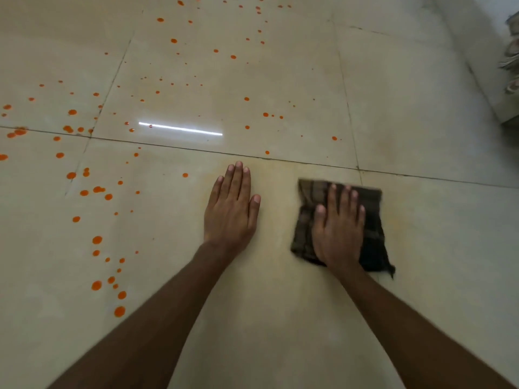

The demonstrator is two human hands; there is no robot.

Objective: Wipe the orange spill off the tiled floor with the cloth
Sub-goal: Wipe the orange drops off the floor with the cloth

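A dark, folded checked cloth lies flat on the beige tiled floor at centre right. My right hand presses on it, palm down with fingers straight. Left of it, my left hand rests flat on the bare tile, fingers straight and together. Orange spill drops are scattered over the tiles to the left and far ahead, from large blots near my left arm to fine specks at the top. The tile around the cloth shows a faint yellowish smear.
A white wall base runs along the far right, with a pale object partly in view at the right edge. A bright light reflection streaks the glossy tile ahead. Dark grout lines cross the floor.
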